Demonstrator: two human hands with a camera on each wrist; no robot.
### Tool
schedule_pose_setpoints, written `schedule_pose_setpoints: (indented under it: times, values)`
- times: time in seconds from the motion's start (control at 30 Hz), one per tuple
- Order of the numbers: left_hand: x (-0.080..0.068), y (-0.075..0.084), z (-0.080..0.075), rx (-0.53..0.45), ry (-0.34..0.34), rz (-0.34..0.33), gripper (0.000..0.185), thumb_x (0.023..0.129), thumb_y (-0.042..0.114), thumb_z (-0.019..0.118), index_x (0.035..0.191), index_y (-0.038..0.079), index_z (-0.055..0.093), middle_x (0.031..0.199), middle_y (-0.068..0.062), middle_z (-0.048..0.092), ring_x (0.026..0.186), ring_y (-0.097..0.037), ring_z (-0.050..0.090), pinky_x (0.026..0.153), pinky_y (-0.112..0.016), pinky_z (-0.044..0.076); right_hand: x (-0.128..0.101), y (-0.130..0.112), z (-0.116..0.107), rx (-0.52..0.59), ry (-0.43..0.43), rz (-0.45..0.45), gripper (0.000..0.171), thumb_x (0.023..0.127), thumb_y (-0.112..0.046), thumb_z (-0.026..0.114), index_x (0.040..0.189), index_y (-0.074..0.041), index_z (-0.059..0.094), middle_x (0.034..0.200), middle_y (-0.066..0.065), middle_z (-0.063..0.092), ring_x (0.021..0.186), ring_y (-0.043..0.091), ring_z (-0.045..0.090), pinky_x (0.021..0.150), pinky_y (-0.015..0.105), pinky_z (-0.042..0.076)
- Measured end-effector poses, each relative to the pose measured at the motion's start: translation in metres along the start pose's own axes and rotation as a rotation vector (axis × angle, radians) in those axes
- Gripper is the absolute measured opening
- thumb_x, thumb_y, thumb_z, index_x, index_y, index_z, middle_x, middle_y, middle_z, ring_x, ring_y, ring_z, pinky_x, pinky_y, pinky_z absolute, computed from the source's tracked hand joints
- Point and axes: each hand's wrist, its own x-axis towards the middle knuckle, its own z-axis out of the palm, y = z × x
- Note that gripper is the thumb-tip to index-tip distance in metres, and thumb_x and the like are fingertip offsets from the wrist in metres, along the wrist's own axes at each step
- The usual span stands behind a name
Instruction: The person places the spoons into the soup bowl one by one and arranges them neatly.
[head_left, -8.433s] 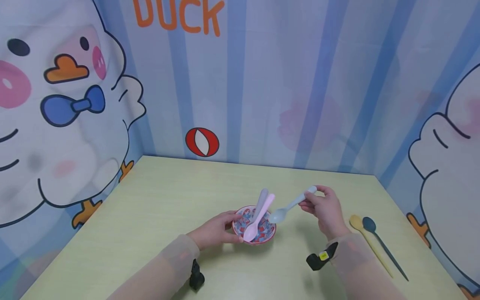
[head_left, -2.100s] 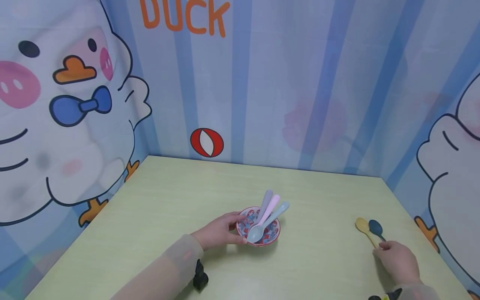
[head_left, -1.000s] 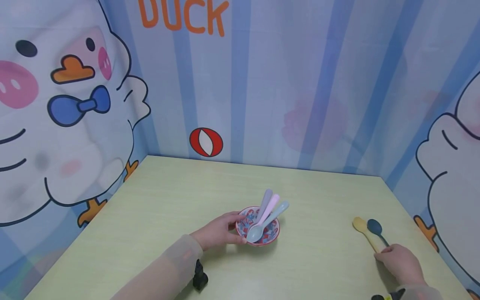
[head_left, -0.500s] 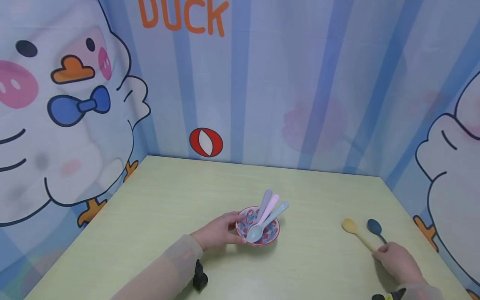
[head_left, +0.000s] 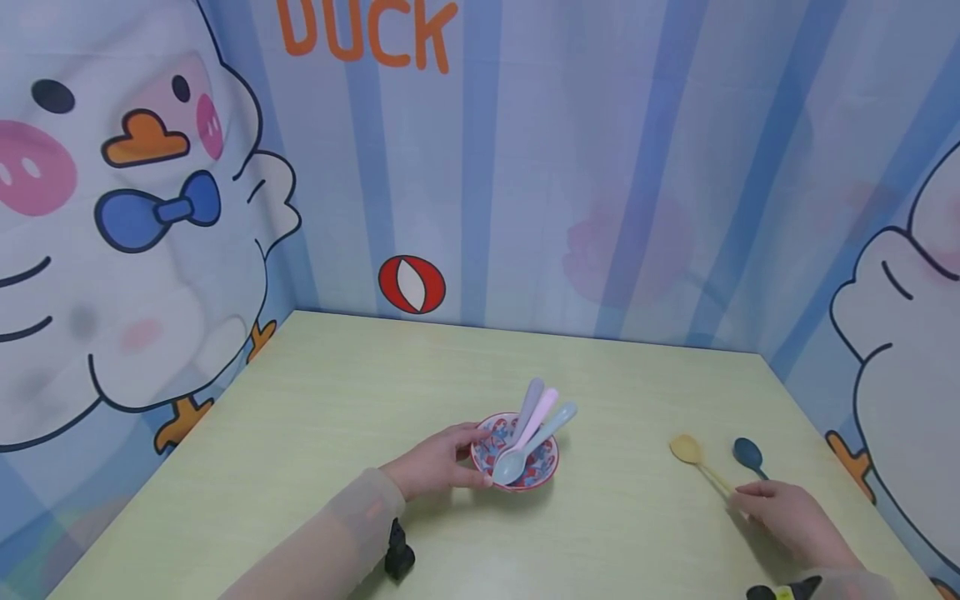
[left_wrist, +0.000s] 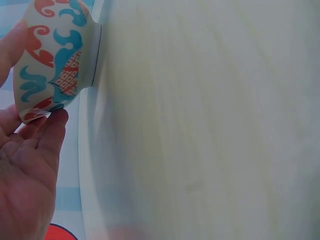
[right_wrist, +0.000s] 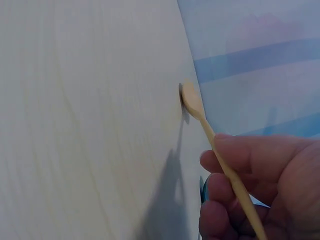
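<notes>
A small patterned bowl stands mid-table, its outside red and blue in the left wrist view. My left hand grips its left rim between thumb and fingers. Inside lean a purple spoon, a pink spoon and a light blue spoon, handles over the far rim. On the right, my right hand pinches the handle of a yellow spoon, whose bowl end is close to the table. Just beyond that hand lies a dark teal spoon, its handle hidden behind the hand.
The pale wood-look table ends at a printed duck curtain behind and on both sides. Small black cameras hang at the wrists, the left camera close over the table.
The light blue spoon went from my right hand into the bowl. My right hand then moved to the yellow spoon and drew it leftward, away from the teal spoon. The left hand kept its grip.
</notes>
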Motion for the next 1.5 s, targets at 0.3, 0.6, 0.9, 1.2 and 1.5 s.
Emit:
schedule_pose_setpoints:
  times: [0.3, 0.6, 0.9, 1.2, 1.5]
  values:
    - [-0.001, 0.002, -0.001, 0.008, -0.002, -0.003, 0.076, 0.081, 0.028, 0.079, 0.146, 0.01, 0.043, 0.151, -0.006, 0.035, 0.137, -0.025, 0.034, 0.109, -0.041, 0.035, -0.006, -0.007, -0.005, 0.262, 0.005, -0.024, 0.054, 0.096, -0.021, 0.059, 0.132, 0.016, 0.042, 0.105, 0.017, 0.061, 0.091, 0.025, 0.055, 0.073, 0.033, 0.052]
    - [0.0, 0.001, 0.0, 0.007, -0.007, -0.01, 0.077, 0.081, 0.029, 0.079, 0.145, 0.011, 0.043, 0.152, -0.006, 0.035, 0.137, -0.025, 0.034, 0.109, -0.041, 0.035, -0.009, -0.008, -0.005, 0.585, 0.027, 0.022, 0.053, 0.097, -0.013, 0.057, 0.138, 0.014, 0.036, 0.092, 0.004, 0.059, 0.082, 0.02, 0.053, 0.069, 0.031, 0.051]
    - [-0.001, 0.001, 0.0, -0.006, -0.007, -0.008, 0.077, 0.081, 0.028, 0.079, 0.146, 0.01, 0.042, 0.151, -0.007, 0.035, 0.137, -0.026, 0.035, 0.109, -0.042, 0.036, -0.009, -0.004, -0.006, 0.755, 0.016, 0.055, 0.023, 0.096, -0.014, 0.059, 0.114, 0.0, 0.062, 0.087, -0.002, 0.059, 0.081, 0.018, 0.054, 0.071, 0.031, 0.051]
    - [-0.001, 0.001, 0.0, 0.0, -0.002, -0.005, 0.078, 0.081, 0.028, 0.079, 0.146, 0.01, 0.041, 0.151, -0.006, 0.036, 0.136, -0.025, 0.037, 0.109, -0.04, 0.036, -0.01, -0.003, -0.007, 0.977, -0.068, 0.078, 0.026, 0.097, -0.017, 0.058, 0.075, -0.026, 0.068, 0.085, -0.007, 0.062, 0.082, 0.011, 0.053, 0.075, 0.027, 0.05]
    - [-0.001, 0.002, 0.0, 0.006, -0.003, -0.008, 0.078, 0.081, 0.028, 0.079, 0.147, 0.009, 0.041, 0.151, -0.006, 0.035, 0.136, -0.024, 0.036, 0.109, -0.04, 0.035, -0.01, -0.007, -0.003, 1.111, -0.035, 0.094, 0.023, 0.099, -0.013, 0.055, 0.083, -0.023, 0.068, 0.084, -0.009, 0.064, 0.085, 0.006, 0.06, 0.084, 0.025, 0.053]
